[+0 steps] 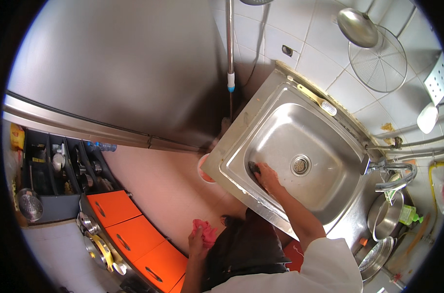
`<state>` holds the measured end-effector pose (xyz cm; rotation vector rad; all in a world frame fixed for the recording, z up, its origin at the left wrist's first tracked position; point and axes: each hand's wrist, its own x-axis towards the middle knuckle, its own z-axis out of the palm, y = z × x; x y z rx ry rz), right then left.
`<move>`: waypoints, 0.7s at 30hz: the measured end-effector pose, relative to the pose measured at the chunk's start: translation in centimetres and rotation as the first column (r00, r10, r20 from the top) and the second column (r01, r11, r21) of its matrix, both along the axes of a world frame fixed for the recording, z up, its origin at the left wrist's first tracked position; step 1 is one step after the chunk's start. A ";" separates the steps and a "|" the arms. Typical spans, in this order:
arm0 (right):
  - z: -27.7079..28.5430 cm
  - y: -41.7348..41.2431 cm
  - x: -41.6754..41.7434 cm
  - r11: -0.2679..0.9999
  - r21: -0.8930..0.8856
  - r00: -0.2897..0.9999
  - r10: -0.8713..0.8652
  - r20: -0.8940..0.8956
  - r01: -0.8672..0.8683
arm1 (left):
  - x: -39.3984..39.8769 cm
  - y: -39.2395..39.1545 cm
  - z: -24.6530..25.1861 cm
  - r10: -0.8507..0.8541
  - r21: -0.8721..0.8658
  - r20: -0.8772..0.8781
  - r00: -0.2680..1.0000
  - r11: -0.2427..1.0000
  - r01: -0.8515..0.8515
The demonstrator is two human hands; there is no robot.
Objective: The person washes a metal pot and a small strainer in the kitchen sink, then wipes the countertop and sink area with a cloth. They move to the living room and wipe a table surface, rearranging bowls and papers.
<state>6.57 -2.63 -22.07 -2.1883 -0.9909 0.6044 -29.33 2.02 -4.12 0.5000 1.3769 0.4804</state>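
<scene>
My right hand [269,177] reaches into the stainless steel sink basin [299,135] and grips a dark scouring pad [254,168] against the basin's near left wall. The drain strainer [300,165] lies to the right of that hand. Low in the view, over the floor, my left hand [197,240] is closed around a crumpled pink cloth [206,233]. A pale-handled brush [316,99] rests along the sink's back ledge. The chrome faucet [396,175] stands at the basin's right side.
A large steel appliance door [126,66] fills the upper left. Orange drawers [139,238] and a dark divided organizer [53,164] stand at lower left. Steel pans [385,216] and a green bottle [409,215] sit right of the sink. A ladle [357,27] and strainer [377,58] hang on the tiled wall.
</scene>
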 end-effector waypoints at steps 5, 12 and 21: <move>0.1 -5.5 2.9 0.952 -0.300 0.997 0.050 -0.057 -0.065 | 0.1 0.3 0.7 -0.036 0.067 0.001 0.999 0.997 0.036; 0.2 -21.5 10.2 0.875 -0.316 0.920 -0.293 0.260 0.367 | 0.2 0.1 -0.7 -0.028 0.068 0.015 1.000 0.997 0.027; -5.6 -22.6 6.0 0.378 -0.438 0.516 -0.818 0.254 0.816 | 0.9 -0.4 -0.3 -0.052 0.072 0.057 0.997 0.996 0.048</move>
